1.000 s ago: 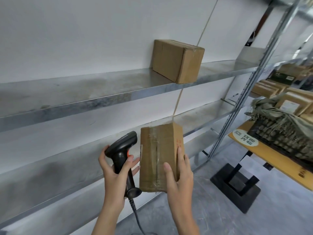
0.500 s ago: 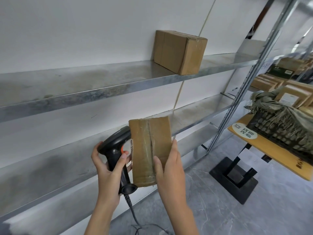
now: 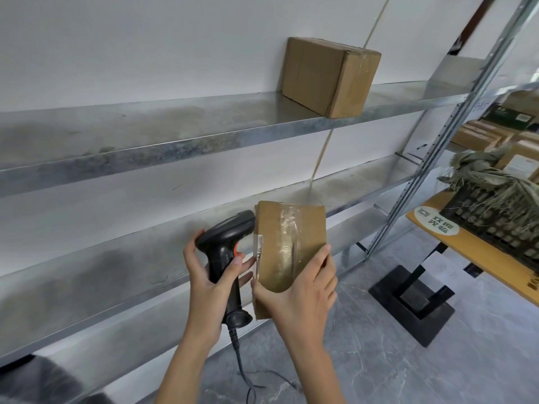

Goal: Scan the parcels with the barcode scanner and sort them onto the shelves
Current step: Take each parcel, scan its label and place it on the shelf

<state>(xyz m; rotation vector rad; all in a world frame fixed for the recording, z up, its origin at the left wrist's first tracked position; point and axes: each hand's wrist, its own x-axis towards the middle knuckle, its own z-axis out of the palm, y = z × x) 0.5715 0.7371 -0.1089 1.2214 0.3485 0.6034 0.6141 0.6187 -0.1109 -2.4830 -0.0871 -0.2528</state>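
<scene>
The left hand point(image 3: 208, 282) is gripping the black barcode scanner point(image 3: 226, 252), its head touching the taped parcel point(image 3: 288, 252) that the right hand point(image 3: 303, 293) is clasping upright before the middle shelf point(image 3: 116, 266).

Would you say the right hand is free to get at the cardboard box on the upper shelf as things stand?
Probably not yet: the right hand grips the taped parcel, so it is occupied. The path itself looks open, since nothing stands between it and the cardboard box at the upper shelf's front edge.
</scene>
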